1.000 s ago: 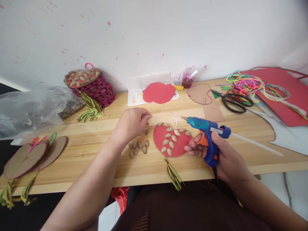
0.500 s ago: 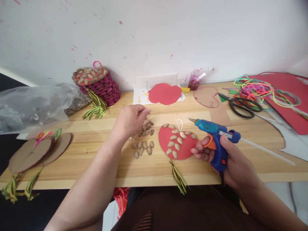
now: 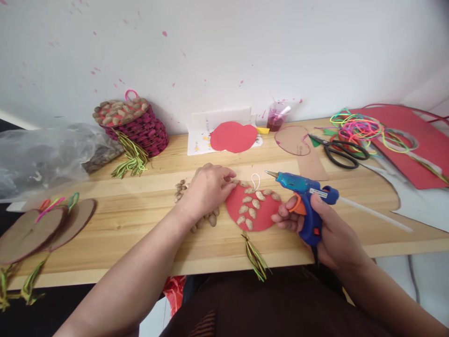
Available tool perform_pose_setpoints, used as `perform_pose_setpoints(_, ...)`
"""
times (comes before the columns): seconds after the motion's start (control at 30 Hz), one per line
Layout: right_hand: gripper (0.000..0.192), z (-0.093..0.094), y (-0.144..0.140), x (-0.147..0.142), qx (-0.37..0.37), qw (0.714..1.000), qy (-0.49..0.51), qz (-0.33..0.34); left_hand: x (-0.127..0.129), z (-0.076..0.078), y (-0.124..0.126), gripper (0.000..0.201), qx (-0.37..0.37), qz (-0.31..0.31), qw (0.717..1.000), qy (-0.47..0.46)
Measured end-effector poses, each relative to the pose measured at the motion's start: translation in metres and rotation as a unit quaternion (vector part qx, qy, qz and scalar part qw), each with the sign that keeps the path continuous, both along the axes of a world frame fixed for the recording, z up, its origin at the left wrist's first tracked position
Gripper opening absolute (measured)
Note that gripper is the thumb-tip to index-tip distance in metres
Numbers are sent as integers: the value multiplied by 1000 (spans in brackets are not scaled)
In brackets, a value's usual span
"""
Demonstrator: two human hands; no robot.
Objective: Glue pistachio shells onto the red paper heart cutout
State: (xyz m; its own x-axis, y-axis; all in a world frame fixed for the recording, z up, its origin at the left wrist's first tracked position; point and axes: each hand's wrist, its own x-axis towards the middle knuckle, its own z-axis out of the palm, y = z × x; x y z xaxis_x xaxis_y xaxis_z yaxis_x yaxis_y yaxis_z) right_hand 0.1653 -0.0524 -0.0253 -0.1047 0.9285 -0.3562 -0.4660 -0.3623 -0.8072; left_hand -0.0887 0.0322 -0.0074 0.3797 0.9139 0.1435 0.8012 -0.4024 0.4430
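My right hand grips a blue hot glue gun with an orange trigger, its metal nozzle pointing left and a white glue stick out of its back. The fingertips of this hand are by the right edge of a red card shape. Rows of peanuts lie on the card, with a white loop above and a yellow-green tassel below. My left hand is at the card's upper left edge, fingers pinched; what they hold is hidden. Loose peanuts lie partly under it.
Behind stand a purple woven basket, a red paper cutout and a cup of dark liquid. Black scissors and tangled colored cords lie right. A plastic bag and brown card shapes are left.
My left hand has moved right and down, from above the loose peanuts to the red card's edge. My right hand still holds the glue gun; the whole view has shifted slightly.
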Motion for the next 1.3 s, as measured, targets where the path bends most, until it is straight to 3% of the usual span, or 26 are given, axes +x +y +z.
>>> perform_pose_setpoints(0.27, 38, 4, 0, -2, 17, 999, 15, 24, 6, 0, 0, 16, -8, -10, 1000, 24)
perform_pose_setpoints(0.77, 38, 0, 0, -2, 28, 999, -5, 24, 10, 2, 1, 15, -52, 38, 998, 15)
perform_pose_setpoints(0.87, 38, -1, -1, -2, 28, 999, -17, 18, 7, 3, 2, 13, -64, 52, 997, -5)
perform_pose_setpoints(0.97, 37, -3, -2, -2, 34, 999, -11, 12, 0, 5, 4, 13, -101, 80, 986, -102)
perform_pose_setpoints(1.07, 35, -1, -1, -3, 40, 999, -9, 17, -7, 7, 4, 24, -222, 82, 934, -267)
perform_pose_setpoints(1.17, 36, 10, -1, -4, 58, 997, -39, 33, -10, 10, 3, 37, -323, 50, 850, -414)
perform_pose_setpoints(1.3, 36, 30, -3, -8, 123, 988, -67, 59, -7, 18, 1, 38, -394, 20, 748, -534)
